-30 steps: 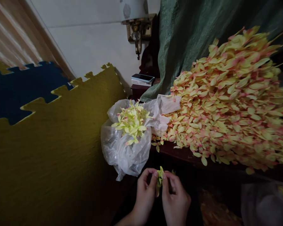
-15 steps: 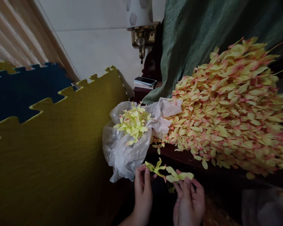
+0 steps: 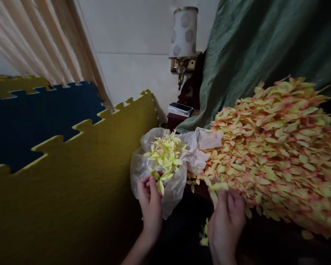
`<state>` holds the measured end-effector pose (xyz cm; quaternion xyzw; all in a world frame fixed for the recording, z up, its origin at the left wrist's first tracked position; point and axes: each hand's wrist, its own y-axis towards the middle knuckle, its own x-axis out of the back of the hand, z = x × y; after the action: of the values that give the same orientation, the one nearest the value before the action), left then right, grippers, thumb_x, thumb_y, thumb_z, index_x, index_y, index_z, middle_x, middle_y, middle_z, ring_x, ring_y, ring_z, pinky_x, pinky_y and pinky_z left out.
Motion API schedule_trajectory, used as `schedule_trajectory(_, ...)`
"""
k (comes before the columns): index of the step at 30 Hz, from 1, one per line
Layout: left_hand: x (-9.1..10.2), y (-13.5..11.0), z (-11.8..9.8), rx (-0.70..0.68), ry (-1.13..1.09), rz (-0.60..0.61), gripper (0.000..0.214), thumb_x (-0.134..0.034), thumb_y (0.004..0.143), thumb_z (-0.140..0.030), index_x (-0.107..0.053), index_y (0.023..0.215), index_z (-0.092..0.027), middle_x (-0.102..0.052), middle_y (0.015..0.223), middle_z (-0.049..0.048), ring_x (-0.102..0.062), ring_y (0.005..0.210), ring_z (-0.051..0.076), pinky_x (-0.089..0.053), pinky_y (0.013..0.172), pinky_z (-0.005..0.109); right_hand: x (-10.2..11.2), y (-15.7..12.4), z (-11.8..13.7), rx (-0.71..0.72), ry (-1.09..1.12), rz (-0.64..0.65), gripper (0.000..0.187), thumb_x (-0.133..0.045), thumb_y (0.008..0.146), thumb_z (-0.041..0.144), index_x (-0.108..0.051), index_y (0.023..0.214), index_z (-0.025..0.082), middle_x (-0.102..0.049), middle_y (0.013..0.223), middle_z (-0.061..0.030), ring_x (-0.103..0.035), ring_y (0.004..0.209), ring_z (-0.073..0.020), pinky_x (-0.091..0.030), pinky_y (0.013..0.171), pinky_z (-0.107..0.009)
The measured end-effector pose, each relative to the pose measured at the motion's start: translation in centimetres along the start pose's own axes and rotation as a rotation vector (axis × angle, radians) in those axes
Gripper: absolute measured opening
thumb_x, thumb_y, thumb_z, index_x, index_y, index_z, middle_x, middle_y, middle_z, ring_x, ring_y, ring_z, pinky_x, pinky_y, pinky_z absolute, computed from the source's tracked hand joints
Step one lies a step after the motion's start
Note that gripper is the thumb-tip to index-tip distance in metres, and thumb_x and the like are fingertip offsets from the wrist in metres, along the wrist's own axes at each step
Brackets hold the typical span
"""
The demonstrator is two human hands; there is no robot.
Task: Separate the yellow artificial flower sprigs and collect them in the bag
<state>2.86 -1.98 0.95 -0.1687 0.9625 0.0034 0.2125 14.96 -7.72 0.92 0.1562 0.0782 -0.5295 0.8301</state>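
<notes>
Pinching a yellow-green flower (image 3: 162, 176) thumb-to-fingers, left hand (image 3: 150, 202) reaches up at the plastic bag (image 3: 175, 197), just below the flower cluster (image 3: 167, 152); forearm slants in from bottom edge. Right hand (image 3: 227, 221) upright, fingers curled, thumb clamping a paler flower (image 3: 217, 186) near the flower heap's (image 3: 278, 158) left edge. Bag contact: can't tell.

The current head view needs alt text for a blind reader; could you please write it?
A person's left hand holds yellow-green petals before a translucent plastic bag with a petal cluster, while the right hand holds pale yellow petals near a large yellow-and-pink petal heap. A yellow puzzle mat stands at left, a wall lamp behind.
</notes>
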Motion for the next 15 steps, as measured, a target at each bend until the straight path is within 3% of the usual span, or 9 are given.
schedule_trajectory(3,0.1,2.2,-0.8,0.130,-0.082,0.061,0.036,-0.076,0.071,-0.045,-0.060,0.090,-0.019,-0.073,0.089,0.0036,-0.069,0.079,0.017,-0.053,0.066,0.024,-5.7,3.2,-0.1,0.266,-0.089,0.208,0.011,-0.061,0.086,0.029,-0.058,0.091,0.020,-0.066,0.091,-0.0055,-0.066,0.090,-0.0189,-0.052,0.087,-0.036)
schedule_trajectory(5,0.2,3.0,-1.2,0.210,-0.165,0.079,0.038,-0.082,0.066,-0.041,-0.061,0.088,-0.017,-0.073,0.086,0.0029,-0.070,0.076,0.017,-0.054,0.067,0.025,-9.9,5.1,-0.2,0.435,-0.190,0.417,0.012,-0.054,0.089,0.025,-0.062,0.095,0.018,-0.068,0.102,-0.0108,-0.065,0.098,-0.0212,-0.050,0.092,-0.039)
schedule_trajectory(6,0.2,3.3,-1.4,0.241,-0.203,0.088,0.038,-0.083,0.064,-0.038,-0.062,0.087,-0.017,-0.073,0.084,0.0027,-0.070,0.075,0.016,-0.054,0.068,0.025,-11.7,5.8,-0.2,0.521,-0.293,0.580,0.014,-0.054,0.087,0.023,-0.065,0.094,0.018,-0.068,0.106,-0.0117,-0.063,0.105,-0.0230,-0.047,0.098,-0.042)
schedule_trajectory(8,0.5,3.9,-1.8,0.299,-0.263,0.110,0.034,-0.085,0.062,-0.032,-0.065,0.085,-0.015,-0.073,0.085,0.0034,-0.070,0.078,0.016,-0.055,0.073,0.026,-14.1,6.3,0.0,0.568,-0.340,0.723,0.014,-0.061,0.079,0.018,-0.069,0.090,0.019,-0.066,0.115,-0.0115,-0.059,0.114,-0.0266,-0.042,0.103,-0.045)
schedule_trajectory(10,0.8,4.5,-2.3,0.369,-0.304,0.138,0.031,-0.085,0.063,-0.027,-0.068,0.086,-0.014,-0.074,0.087,0.0051,-0.070,0.080,0.016,-0.055,0.076,0.026,-14.6,5.7,0.4,0.582,-0.351,0.765,0.015,-0.062,0.076,0.017,-0.071,0.089,0.019,-0.065,0.116,-0.0113,-0.059,0.114,-0.0277,-0.043,0.103,-0.046)
schedule_trajectory(12,1.2,4.9,-2.8,0.441,-0.327,0.164,0.031,-0.086,0.062,-0.025,-0.070,0.086,-0.014,-0.076,0.087,0.0058,-0.070,0.077,0.016,-0.054,0.072,0.024,-13.4,4.3,1.1,0.527,-0.317,0.819,0.011,-0.062,0.080,0.021,-0.070,0.086,0.019,-0.067,0.102,-0.0096,-0.065,0.099,-0.0244,-0.051,0.091,-0.041)
schedule_trajectory(15,1.6,5.0,-3.4,0.529,-0.345,0.234,0.032,-0.089,0.057,-0.026,-0.072,0.081,-0.014,-0.074,0.073,0.0027,-0.064,0.056,0.011,-0.046,0.050,0.018,-10.6,1.9,1.7,0.209,-0.209,1.077,0.008,-0.067,0.079,0.025,-0.069,0.083,0.019,-0.069,0.081,-0.0035,-0.068,0.073,-0.0177,-0.059,0.068,-0.029)
